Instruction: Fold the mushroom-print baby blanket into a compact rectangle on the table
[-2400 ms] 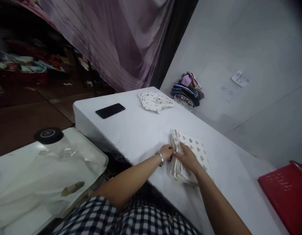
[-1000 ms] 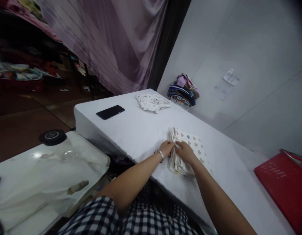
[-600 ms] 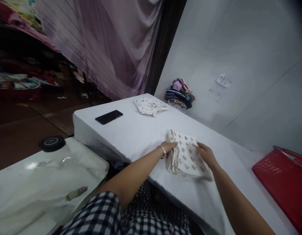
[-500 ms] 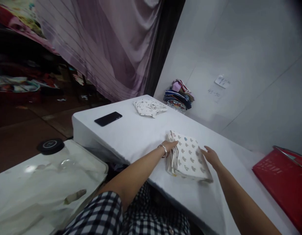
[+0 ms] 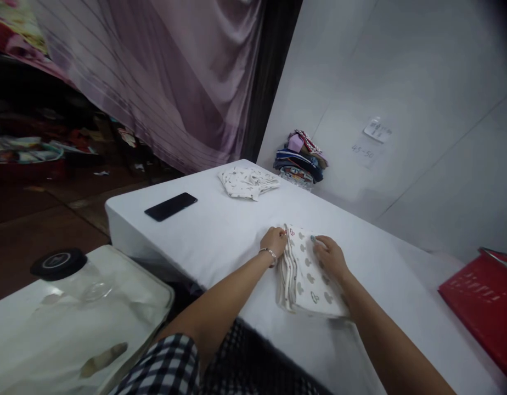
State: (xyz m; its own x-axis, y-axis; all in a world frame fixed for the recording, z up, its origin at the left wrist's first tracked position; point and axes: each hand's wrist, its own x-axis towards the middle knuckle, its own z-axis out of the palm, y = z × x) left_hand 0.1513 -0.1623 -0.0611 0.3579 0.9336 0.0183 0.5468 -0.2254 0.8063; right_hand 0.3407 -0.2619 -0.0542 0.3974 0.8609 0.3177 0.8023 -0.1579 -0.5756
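Note:
A stack of folded white cloths with grey heart prints [image 5: 305,282] lies on the white table [image 5: 220,230] in front of me. My left hand [image 5: 274,242], with a bracelet on the wrist, has curled fingers pressed against the stack's far left corner. My right hand [image 5: 330,257] lies on top of the stack near its far edge, fingers bent down onto the top cloth. Whether either hand pinches a layer is not plain to see.
A black phone [image 5: 170,206] lies at the table's left end. A second folded patterned cloth [image 5: 245,181] sits at the far side, with a pile of coloured garments [image 5: 300,156] against the wall. A red folder [image 5: 484,304] lies at right. A white bin lid [image 5: 60,323] with a clear jar [image 5: 66,270] stands at left.
My right hand came back from the stack's right edge onto its top. My left hand shifted up to the far left corner. The view has turned a little to the right.

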